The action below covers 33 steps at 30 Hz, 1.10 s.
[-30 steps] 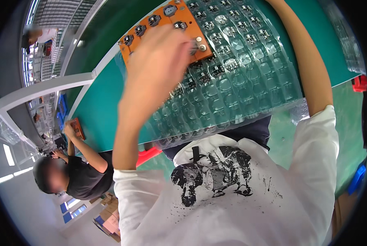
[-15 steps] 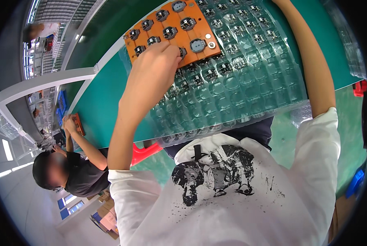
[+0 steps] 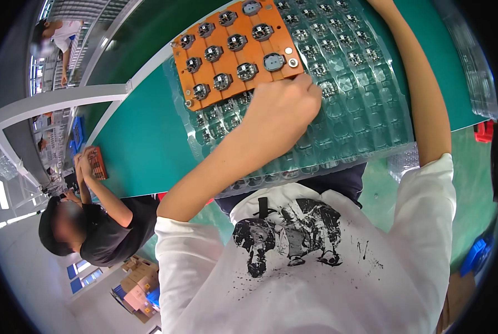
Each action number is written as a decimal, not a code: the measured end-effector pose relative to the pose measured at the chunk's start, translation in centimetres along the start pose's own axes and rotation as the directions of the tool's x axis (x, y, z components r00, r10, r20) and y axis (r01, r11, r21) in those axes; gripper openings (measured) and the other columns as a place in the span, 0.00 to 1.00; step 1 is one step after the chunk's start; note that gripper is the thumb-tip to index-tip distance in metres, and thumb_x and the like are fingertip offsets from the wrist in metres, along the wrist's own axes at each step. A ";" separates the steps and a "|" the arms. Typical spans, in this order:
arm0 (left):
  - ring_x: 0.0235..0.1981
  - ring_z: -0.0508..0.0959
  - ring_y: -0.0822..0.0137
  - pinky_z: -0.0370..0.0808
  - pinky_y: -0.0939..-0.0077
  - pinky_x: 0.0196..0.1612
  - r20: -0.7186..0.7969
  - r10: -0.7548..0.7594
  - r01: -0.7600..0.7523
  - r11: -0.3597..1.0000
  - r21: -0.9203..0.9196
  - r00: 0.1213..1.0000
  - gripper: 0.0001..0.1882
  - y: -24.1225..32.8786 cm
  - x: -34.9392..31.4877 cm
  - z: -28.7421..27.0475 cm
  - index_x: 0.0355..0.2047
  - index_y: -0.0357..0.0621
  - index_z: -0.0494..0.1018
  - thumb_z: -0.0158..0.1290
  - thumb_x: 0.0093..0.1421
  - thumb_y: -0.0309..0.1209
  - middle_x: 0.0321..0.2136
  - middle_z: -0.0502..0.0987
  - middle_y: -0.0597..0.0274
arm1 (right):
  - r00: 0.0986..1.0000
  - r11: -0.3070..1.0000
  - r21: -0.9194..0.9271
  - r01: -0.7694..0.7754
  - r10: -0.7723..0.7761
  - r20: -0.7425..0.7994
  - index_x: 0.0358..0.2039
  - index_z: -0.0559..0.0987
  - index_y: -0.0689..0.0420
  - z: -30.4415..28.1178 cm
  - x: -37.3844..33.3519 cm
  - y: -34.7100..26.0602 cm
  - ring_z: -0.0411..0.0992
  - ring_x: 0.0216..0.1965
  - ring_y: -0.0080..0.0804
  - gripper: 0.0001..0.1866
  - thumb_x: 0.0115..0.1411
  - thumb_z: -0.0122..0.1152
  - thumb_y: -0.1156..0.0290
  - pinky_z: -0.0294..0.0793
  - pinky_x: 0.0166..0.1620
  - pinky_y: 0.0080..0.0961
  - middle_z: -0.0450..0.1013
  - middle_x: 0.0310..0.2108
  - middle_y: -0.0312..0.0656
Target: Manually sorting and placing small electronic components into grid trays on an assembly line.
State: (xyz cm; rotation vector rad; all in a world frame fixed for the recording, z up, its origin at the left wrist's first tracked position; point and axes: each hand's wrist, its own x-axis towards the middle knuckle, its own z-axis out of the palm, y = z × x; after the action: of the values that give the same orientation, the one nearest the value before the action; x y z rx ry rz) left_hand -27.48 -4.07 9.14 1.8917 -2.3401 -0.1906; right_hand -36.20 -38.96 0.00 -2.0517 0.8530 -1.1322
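Workbench: its green top is seen crossing the upper half of the frame.
Clear tray: laid on the bench, upper centre to upper right; its upper pockets are filled with small circuit boards, its visible lower ones left bare.
Orange plate: rested over the tray's upper-left part, at upper centre.
Right forearm: stretched along the tray's right side; the right hand is cut off by the top edge, so its fingers cannot be told.
Left hand: held at the plate's lower-right edge, fingers curled; whether anything is gripped cannot be told.
Round modules: set in three rows on the plate.
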 end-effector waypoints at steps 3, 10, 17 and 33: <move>0.26 0.78 0.58 0.74 0.66 0.26 -0.185 -0.089 0.087 0.996 -0.019 0.979 0.05 -1.1 -0.7 -2.6 0.32 0.41 0.75 0.58 0.58 0.28 0.27 0.74 0.58 | 0.999 0.998 0.036 0.048 -0.048 0.000 0.27 0.79 0.66 1.6 0.2 0.3 0.70 0.26 0.24 0.12 0.58 0.57 0.68 0.70 0.33 0.29 0.74 0.20 0.40; 0.28 0.78 0.52 0.76 0.61 0.29 -0.328 -0.129 0.128 0.991 -0.024 0.936 0.04 -4.9 -0.5 -3.0 0.30 0.40 0.73 0.56 0.58 0.27 0.28 0.74 0.56 | 1.000 0.999 -0.020 -0.030 0.030 0.009 0.27 0.79 0.66 -0.5 -1.2 -4.1 0.72 0.25 0.26 0.14 0.58 0.56 0.66 0.71 0.32 0.30 0.74 0.19 0.43; 0.30 0.79 0.52 0.76 0.59 0.28 -0.292 -0.200 0.208 0.978 -0.004 0.935 0.07 -3.4 0.0 -2.4 0.28 0.37 0.73 0.57 0.58 0.28 0.28 0.75 0.55 | 1.000 0.999 -0.030 -0.017 0.017 0.012 0.27 0.80 0.66 -0.5 -1.0 -3.0 0.71 0.25 0.27 0.14 0.57 0.57 0.65 0.70 0.32 0.31 0.73 0.19 0.44; 0.29 0.77 0.53 0.75 0.61 0.27 -0.286 -0.163 0.181 0.983 0.038 0.944 0.05 -3.3 -0.5 -2.4 0.26 0.38 0.74 0.57 0.57 0.25 0.25 0.73 0.57 | 0.999 0.999 0.024 -0.039 0.039 0.003 0.27 0.79 0.66 -0.2 -1.3 -3.4 0.70 0.22 0.27 0.14 0.57 0.56 0.66 0.69 0.30 0.32 0.71 0.16 0.44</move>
State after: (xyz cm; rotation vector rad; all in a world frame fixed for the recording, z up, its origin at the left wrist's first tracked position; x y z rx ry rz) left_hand -23.75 -4.37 10.91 2.0020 -2.0189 0.1319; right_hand -36.07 -35.98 2.14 -2.0083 0.8707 -1.1129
